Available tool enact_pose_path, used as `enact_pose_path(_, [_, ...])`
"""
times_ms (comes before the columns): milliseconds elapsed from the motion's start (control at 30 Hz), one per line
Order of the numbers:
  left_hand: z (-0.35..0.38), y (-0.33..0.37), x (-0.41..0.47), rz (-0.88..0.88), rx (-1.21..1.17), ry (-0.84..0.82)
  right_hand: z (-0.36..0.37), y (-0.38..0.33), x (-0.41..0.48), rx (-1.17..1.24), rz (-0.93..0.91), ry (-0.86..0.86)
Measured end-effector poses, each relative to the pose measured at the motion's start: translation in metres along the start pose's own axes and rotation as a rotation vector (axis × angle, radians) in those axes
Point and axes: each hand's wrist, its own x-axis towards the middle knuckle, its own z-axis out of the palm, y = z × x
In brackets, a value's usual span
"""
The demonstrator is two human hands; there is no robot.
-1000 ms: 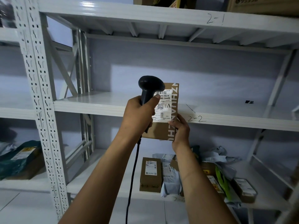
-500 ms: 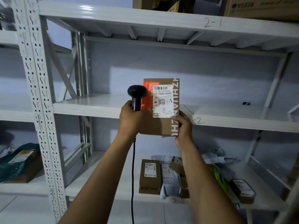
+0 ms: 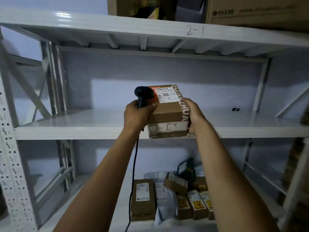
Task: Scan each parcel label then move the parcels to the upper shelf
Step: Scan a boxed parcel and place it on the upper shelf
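1. Between both hands, at the front edge of a grey metal shelf, a brown cardboard parcel sits with its white label facing up; whether its base rests on the shelf cannot be told
2. On the parcel's right side, the right hand grasps it, fingers curled round the taped corner
3. On its left, the left hand is wrapped round the handle of a black barcode scanner, thumb against the parcel; the scanner's head sits just above that hand, beside the label
4. Below the left hand, the scanner's black cable hangs down
5. Well below both hands, more parcels lie on the lower shelf
6. Above the hands, the shelf marked "2-1" carries cardboard cartons
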Motion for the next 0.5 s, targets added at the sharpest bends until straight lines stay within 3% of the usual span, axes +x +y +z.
enact_pose_path(233, [0.044,-0.017,0.05,-0.036,0.021,0.015,-0.003,-0.015,0.056,-0.071,0.015,0.109])
enact_pose_path(500, [0.088,-0.044,0.095,-0.063,0.046,0.009,-0.025,0.018,0.122,-0.03,-0.08,0.154])
